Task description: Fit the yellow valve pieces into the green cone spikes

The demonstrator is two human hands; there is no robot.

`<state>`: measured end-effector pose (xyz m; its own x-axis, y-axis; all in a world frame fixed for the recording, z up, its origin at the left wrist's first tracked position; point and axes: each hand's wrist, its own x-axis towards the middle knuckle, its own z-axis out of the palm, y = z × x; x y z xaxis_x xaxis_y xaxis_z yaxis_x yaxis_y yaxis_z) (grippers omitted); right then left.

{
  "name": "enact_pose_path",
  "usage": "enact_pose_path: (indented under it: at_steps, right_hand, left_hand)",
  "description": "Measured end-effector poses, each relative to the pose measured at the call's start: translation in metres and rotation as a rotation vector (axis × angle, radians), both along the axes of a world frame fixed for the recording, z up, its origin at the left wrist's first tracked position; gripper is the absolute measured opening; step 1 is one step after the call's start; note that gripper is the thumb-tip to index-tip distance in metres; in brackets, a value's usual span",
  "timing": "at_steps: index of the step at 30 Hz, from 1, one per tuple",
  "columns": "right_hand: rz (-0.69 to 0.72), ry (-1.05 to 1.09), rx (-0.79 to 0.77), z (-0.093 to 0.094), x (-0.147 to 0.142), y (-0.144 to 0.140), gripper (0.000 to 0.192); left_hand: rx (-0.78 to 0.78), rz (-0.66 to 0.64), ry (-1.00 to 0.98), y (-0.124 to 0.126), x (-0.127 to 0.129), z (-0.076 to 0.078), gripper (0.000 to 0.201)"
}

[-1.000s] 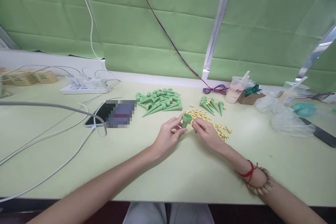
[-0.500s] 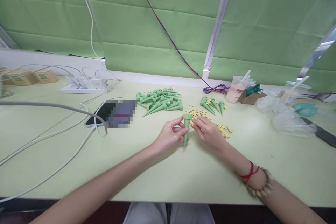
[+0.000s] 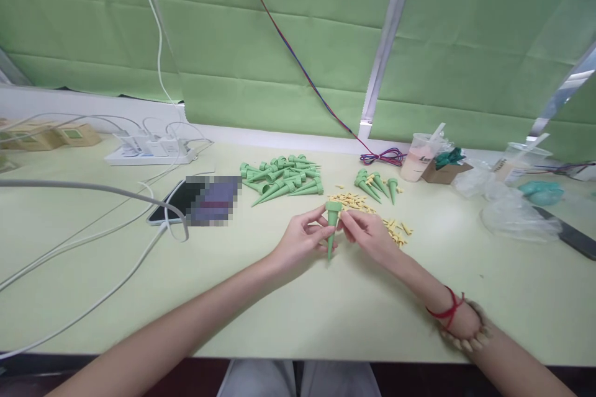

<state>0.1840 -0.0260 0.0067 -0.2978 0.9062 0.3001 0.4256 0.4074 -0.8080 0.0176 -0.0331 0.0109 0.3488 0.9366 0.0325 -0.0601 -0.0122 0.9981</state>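
The left hand is clamped on a green plastic spike, thumb against fingers, holding it above the worktop with its broad head up and its point down. The right hand has its fingertips bunched just beside the spike, below its head; whether they grip a small yellow piece is too fine to tell.

The likeliest trouble is a slip: the shaft narrows steadily and looks smooth, so a loose pinch could let it twist or slide down through the fingers. Sideways pressure from the right hand could tilt it. The loose yellow pieces lie right behind the hands, and a brushing knuckle could scatter them.

The spikes look like moulded, matt plastic: slender cones under wide, collar-like heads. A tangled pile of green spikes lies left of the yellow pieces, a smaller cluster beyond them. The yellow pieces look stubby, hard and peg-like, and the worktop smooth and faintly glossy.
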Motion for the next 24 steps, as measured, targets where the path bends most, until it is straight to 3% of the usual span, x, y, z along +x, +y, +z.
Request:
enact_pose_path:
  at_steps: [3, 9, 13, 17, 21, 24]
  right_hand:
    - [-0.161, -0.188, 0.298, -0.001, 0.006, 0.002, 0.028]
    - [-0.034, -0.443, 0.522, -0.007, 0.017, 0.013, 0.026]
    - [0.054, -0.493, 0.536, -0.009, 0.019, 0.016, 0.033]
    - [0.068, -0.309, 0.295, -0.008, 0.012, 0.009, 0.042]
    - [0.182, 0.152, -0.215, -0.012, -0.004, 0.003, 0.049]
    - [0.279, 0.413, -0.497, -0.016, -0.01, 0.004, 0.051]
  left_hand:
    - [-0.06, 0.015, -0.039, 0.0, -0.001, 0.003, 0.046]
    - [-0.08, -0.039, -0.024, 0.002, -0.004, 0.001, 0.047]
    - [-0.076, -0.051, -0.008, 0.0, -0.002, -0.002, 0.046]
    - [0.057, 0.01, 0.049, 0.0, -0.002, -0.006, 0.047]
    - [0.392, 0.113, 0.191, 0.003, -0.006, -0.008, 0.048]
    - [0.465, 0.112, 0.23, 0.004, -0.007, -0.007, 0.048]
